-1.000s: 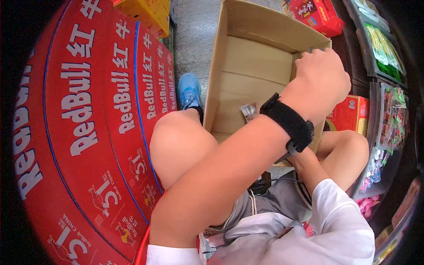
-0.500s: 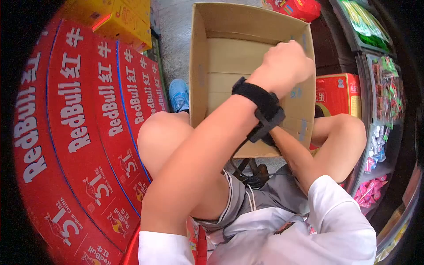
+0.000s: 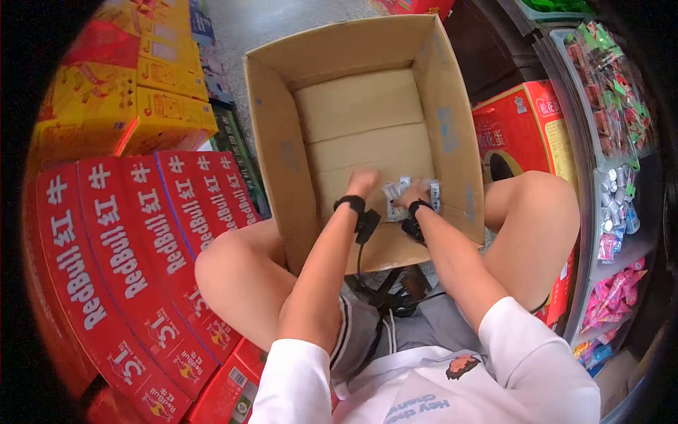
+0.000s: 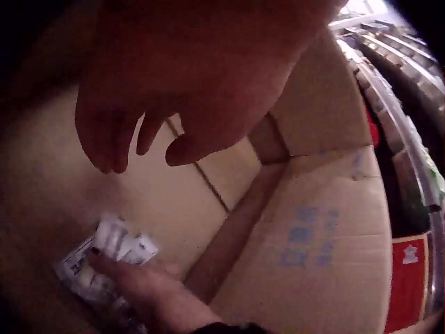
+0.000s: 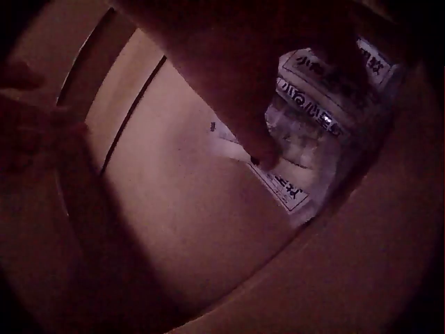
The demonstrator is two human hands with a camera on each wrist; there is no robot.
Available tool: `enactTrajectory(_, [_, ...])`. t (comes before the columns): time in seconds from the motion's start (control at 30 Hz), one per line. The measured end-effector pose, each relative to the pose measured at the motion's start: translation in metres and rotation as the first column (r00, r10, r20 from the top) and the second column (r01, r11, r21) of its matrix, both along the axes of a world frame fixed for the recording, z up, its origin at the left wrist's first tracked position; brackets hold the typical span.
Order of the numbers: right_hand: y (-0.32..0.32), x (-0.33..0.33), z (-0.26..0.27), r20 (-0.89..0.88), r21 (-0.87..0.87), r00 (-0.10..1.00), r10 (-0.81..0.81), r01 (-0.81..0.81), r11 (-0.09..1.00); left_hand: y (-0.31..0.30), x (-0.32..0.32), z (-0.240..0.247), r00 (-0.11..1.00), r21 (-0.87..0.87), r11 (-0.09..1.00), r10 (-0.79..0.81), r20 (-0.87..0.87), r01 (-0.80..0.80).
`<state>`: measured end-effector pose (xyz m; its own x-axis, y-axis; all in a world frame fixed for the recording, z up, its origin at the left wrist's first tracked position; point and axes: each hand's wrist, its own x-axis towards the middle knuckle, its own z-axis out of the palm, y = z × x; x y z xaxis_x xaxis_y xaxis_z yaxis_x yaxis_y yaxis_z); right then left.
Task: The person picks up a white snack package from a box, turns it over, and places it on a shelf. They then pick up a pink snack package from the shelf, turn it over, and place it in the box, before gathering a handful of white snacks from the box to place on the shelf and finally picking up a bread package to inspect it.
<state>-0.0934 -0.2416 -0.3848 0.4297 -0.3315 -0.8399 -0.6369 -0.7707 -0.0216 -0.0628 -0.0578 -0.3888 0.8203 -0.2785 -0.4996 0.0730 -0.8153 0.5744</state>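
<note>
My left hand [image 3: 364, 184] hangs inside the cardboard box [image 3: 367, 106], its fingers [image 4: 124, 142] loosely bent and holding nothing. To its right, low over the box floor, my right hand [image 3: 417, 192] grips small clear plastic packets [image 3: 434, 194] with white labels and dark printed characters. In the right wrist view the thumb lies on one side of the packets [image 5: 306, 146] and the other fingers reach over them in shadow. Part of the packets is hidden beneath that hand. Black straps circle both wrists.
The box stands between the person's knees. Stacked red drink cartons [image 3: 113, 247] and yellow boxes [image 3: 173, 109] line the left. On the right are a red carton [image 3: 508, 134] and a shelf with bagged goods [image 3: 607, 99]. A black cable [image 3: 395, 297] runs below the box.
My left hand has moved from the box's right side back leftward and down into it. The right hand and packets, earlier mostly hidden by the left arm, now show. The head view has shifted.
</note>
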Motion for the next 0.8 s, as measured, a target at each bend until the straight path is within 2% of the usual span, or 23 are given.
enactTrajectory(0.07, [0.005,-0.002,-0.008,0.015,-0.005,1.0,0.017,-0.016,1.0,0.009,-0.02,-0.045,0.986,-0.018,0.997,-0.072,-0.153,0.07])
enactTrajectory(0.1, [0.007,-0.004,-0.018,-0.027,-0.02,0.999,0.022,-0.022,1.0,0.007,-0.03,-0.063,0.858,-0.058,0.956,0.231,-0.46,-0.289])
enactTrajectory(0.13, [0.009,-0.008,-0.02,-0.019,-0.038,1.0,0.0,-0.001,0.999,0.003,-0.041,-0.069,0.544,0.028,0.796,0.438,-0.715,-0.605])
enactTrajectory(0.2, [0.015,-0.013,-0.021,0.009,-0.076,0.999,-0.044,0.045,0.996,-0.01,-0.049,-0.082,0.544,-0.064,0.772,0.384,-0.746,-0.632])
enactTrajectory(0.27, [0.015,-0.012,-0.018,-0.006,-0.075,0.998,-0.067,0.067,0.995,-0.01,-0.055,-0.123,0.48,-0.021,0.812,0.324,-0.815,-0.583])
enactTrajectory(0.37, [0.007,-0.012,-0.025,-0.015,-0.041,0.997,-0.08,0.079,0.996,-0.045,-0.053,-0.065,0.545,-0.06,0.737,0.441,-0.713,-0.674])
enactTrajectory(0.47, [0.001,-0.005,-0.029,-0.026,0.017,0.999,-0.023,0.024,1.0,-0.042,-0.063,-0.117,0.315,0.039,0.709,0.36,-0.878,-0.704])
enactTrajectory(0.53, [0.0,-0.008,-0.028,-0.011,0.05,1.0,0.025,-0.025,0.998,-0.05,-0.092,-0.176,0.33,-0.111,0.522,0.349,-0.877,-0.846])
enactTrajectory(0.57, [-0.001,-0.009,-0.029,0.055,0.105,0.997,0.049,-0.054,0.993,-0.053,-0.101,-0.191,0.339,-0.182,0.413,0.347,-0.875,-0.892])
enactTrajectory(0.63, [-0.007,-0.014,-0.037,0.191,0.208,0.979,0.071,-0.112,0.972,-0.044,-0.094,-0.171,0.311,-0.139,0.491,0.29,-0.905,-0.86])
enactTrajectory(0.67, [-0.009,-0.014,-0.041,0.188,0.21,0.977,0.105,-0.144,0.967,-0.041,-0.088,-0.156,0.298,-0.121,0.529,0.263,-0.918,-0.84])
enactTrajectory(0.73, [-0.012,-0.014,-0.049,0.183,0.222,0.967,0.176,-0.215,0.951,-0.04,-0.084,-0.134,0.296,-0.129,0.497,0.273,-0.915,-0.858])
enactTrajectory(0.8, [-0.017,-0.015,-0.057,0.247,0.304,0.959,0.14,-0.214,0.928,-0.039,-0.084,-0.129,0.283,-0.124,0.472,0.281,-0.917,-0.873])
